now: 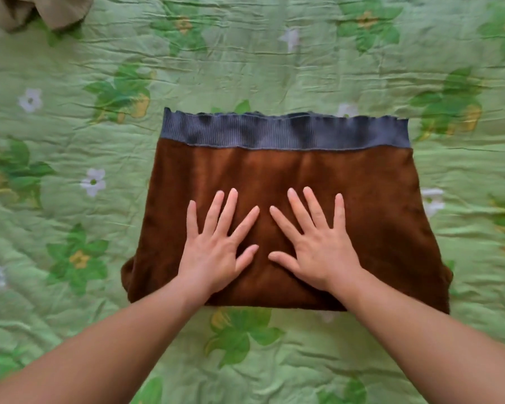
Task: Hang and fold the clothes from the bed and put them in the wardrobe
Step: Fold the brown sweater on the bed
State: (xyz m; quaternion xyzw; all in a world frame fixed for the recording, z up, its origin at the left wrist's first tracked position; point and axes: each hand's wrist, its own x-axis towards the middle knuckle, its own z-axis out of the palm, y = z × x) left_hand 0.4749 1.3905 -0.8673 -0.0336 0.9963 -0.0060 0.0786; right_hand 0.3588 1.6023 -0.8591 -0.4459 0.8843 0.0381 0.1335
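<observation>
Centrally, a brown garment (303, 176) lies folded into a broad, roughly rectangular bundle on the bed (245, 68), its nearer edge a thick fold and its far edge finished with a blue-grey ribbed band (283, 131) that runs the whole width. The band's outer rim is slightly wavy. A small lobe of brown cloth bulges out at each lower corner of the bundle.

Both hands rest flat on the brown cloth, palms down, side by side near its middle. The left hand (216, 246) has its fingers straight and spread wide, the thumb angled toward the other hand; it holds nothing and only presses on the fabric. The right hand (315, 246) mirrors it, fingers straight and fanned, thumb pointing inward, with nothing in its grasp. The two thumbs are close but apart. Bare forearms reach in from the lower corners of the view.

Under the garment, the bed is covered by a wrinkled green quilt with a leaf-and-flower print. At the far left corner lies a crumpled beige cloth (41, 10), well apart from the brown garment.
</observation>
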